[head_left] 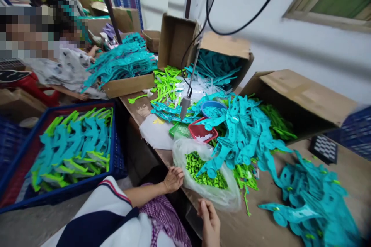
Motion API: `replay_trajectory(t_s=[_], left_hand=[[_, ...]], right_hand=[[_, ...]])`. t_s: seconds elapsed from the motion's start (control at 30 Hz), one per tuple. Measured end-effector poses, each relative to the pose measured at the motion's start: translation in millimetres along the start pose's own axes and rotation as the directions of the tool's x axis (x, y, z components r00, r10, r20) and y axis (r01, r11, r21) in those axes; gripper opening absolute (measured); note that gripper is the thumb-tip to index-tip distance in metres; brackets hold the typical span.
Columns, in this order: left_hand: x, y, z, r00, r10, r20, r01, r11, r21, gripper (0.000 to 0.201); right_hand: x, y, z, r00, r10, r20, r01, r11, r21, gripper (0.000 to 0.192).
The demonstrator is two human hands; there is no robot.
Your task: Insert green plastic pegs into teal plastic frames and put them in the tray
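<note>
Head view — left hand (174, 179) and right hand (210, 220) half-curled, grip unclear, beside the plastic bag (231, 202) of green bits (213, 181) on the table (249, 233) — likely light, stiff, best pinched singly by the sides.

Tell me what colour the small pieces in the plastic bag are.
The small pieces are bright green, seen best in the head view.

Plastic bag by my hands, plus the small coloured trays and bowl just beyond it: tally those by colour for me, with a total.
Clear plastic bag: 1
Red tray: 1
Green tray: 1
Blue bowl: 1
Total: 4
</note>
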State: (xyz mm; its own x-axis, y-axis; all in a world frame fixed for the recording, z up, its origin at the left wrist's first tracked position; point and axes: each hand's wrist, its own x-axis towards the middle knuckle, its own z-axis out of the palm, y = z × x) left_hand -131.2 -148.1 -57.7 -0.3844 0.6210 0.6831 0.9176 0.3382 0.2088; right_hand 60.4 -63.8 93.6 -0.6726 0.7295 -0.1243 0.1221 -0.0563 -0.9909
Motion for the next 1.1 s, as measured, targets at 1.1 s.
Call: replay_trajectory(t_s=[1.1], left_hand=[[-129, 17, -218.9, -0.113, -0.916, 0.385, 0.976, -0.029, 0.217, 0.013]], right_hand=[[-22, -105, 41, 0.677, -0.067, 0.733, 0.473, 0.802, -0.363, 0.030]])
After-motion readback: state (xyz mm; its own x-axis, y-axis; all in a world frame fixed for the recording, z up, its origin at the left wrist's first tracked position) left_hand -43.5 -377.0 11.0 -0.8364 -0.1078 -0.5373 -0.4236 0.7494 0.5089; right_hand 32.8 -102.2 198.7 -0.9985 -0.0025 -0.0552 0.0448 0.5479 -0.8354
